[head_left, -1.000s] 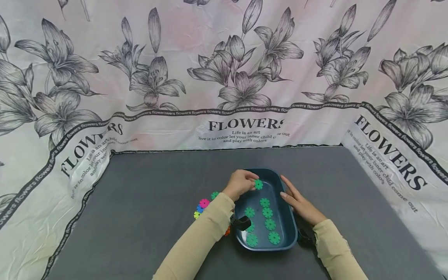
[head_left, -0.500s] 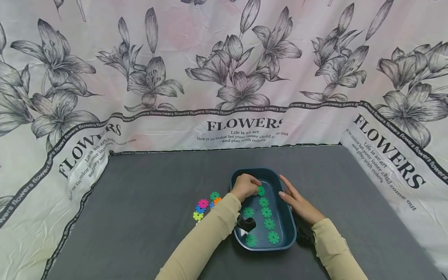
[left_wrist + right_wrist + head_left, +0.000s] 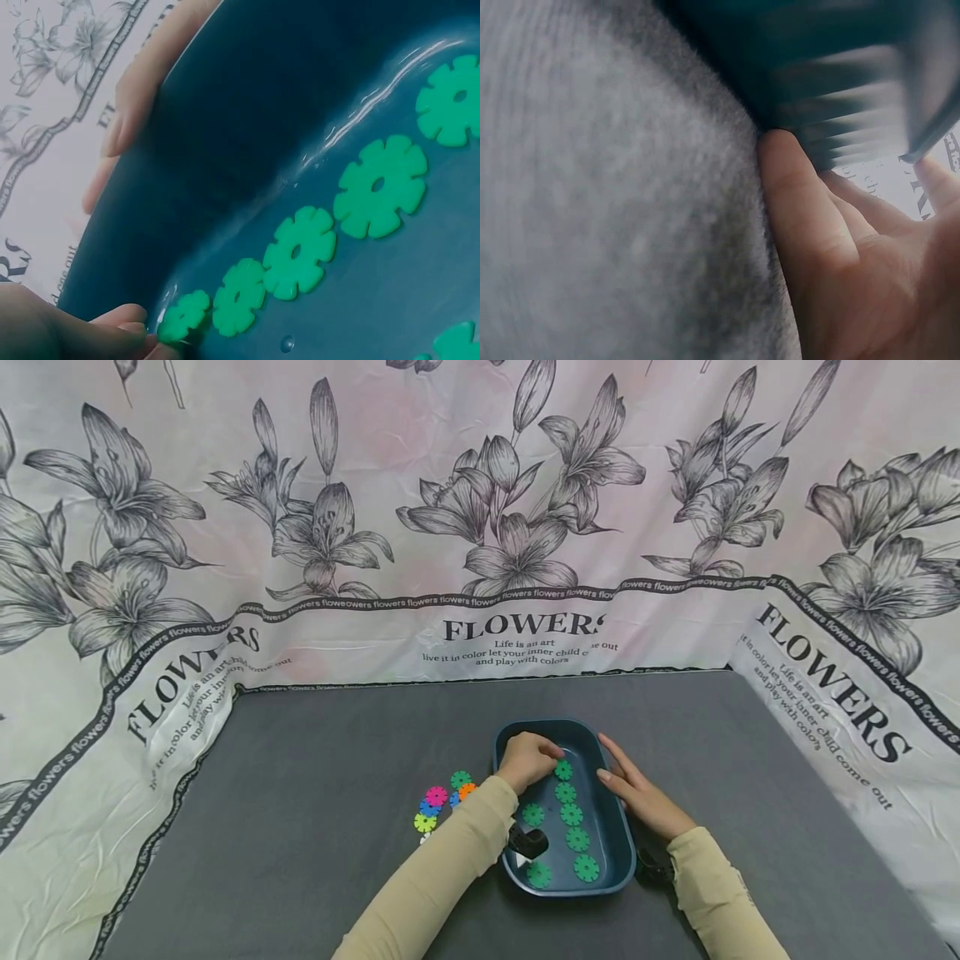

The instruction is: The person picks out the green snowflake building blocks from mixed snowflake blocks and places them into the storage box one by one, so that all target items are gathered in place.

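My left hand [image 3: 528, 762] reaches into the far part of a dark blue tray [image 3: 611, 835], its fingertips pinching the edge of a green snowflake disc [image 3: 184, 316]. That disc lies at the far end of a row of similar green discs [image 3: 572, 814] along the tray's right side. A second group, with one green disc [image 3: 538, 874] near the front, sits on the left, partly hidden by my wrist. Outside the right wall, my right hand [image 3: 647, 799] rests with extended fingers against the tray; the right wrist view shows its fingers [image 3: 787, 176] on the wall.
Left of the tray, several coloured discs lie on the grey cloth, among them a pink disc [image 3: 437, 797], a yellow disc [image 3: 424, 822] and a green disc [image 3: 461, 779]. My left sleeve [image 3: 442, 868] covers part of that pile. A flower-printed curtain [image 3: 360, 643] stands behind.
My left hand has moved right and down into the tray, bringing the green disc to the end of the right row. The right hand stays at the tray's side.
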Available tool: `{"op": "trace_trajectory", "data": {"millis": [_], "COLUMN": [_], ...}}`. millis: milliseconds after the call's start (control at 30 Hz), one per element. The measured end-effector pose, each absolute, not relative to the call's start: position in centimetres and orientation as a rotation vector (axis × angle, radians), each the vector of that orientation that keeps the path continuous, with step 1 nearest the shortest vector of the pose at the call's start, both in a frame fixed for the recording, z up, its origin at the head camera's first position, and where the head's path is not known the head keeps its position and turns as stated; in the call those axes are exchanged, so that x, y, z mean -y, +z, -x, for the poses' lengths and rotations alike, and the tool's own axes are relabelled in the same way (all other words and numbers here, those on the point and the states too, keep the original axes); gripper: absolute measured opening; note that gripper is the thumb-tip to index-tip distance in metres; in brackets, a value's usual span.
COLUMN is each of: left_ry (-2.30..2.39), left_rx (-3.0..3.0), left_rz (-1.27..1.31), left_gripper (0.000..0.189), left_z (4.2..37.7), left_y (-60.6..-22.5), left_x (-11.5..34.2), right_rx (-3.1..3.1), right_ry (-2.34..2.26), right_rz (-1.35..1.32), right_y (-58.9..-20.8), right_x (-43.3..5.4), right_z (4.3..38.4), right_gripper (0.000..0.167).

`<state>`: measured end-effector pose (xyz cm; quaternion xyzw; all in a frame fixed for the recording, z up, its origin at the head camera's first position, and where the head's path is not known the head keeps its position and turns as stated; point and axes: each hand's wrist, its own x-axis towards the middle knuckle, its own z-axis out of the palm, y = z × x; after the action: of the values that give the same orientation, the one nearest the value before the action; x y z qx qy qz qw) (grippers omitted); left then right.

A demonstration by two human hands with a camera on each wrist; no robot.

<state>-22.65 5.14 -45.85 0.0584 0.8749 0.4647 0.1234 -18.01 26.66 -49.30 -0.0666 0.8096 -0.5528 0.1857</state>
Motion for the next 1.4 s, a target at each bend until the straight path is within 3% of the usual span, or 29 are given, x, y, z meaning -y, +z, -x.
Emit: {"op": "trace_trajectory", "data": {"millis": [333,633,900,1067,1400], "left_ry": [1.437,1.835,1.433,1.178,0.936], "left_rx": [-2.421,-2.256,-2.815,-3.004,-3.235], "left_rz": [-0.115,-0.193,-0.340,-0.437,-0.275], "left_gripper": [0.017,0.024,0.013,0.018,0.036], "left_z": [22.0,19.3,16.4,14.0,12.1], "left_y": [-44.8,-43.0,-46.7,-48.5,-50.0], "left_x": [-4.3,2.9,8.9,9.1,7.5], "right_rx": [-2.281,-2.293,-2.296,-2.284,-2.277], "right_ry": [-1.568,-1.566,-1.572,-1.578,-1.580], "right_rz": [0.188,0.186,0.189,0.195,0.210], "right_y": [-49.4,-49.7,-49.6,-49.5,-49.5], "right_x": [-26.6,-26.8,-27.1,-27.1,-26.7], "right_z": [17.7,17.7,17.7,17.8,18.1], "right_gripper": [0.065,0.064,0.062,0.062,0.063]}}
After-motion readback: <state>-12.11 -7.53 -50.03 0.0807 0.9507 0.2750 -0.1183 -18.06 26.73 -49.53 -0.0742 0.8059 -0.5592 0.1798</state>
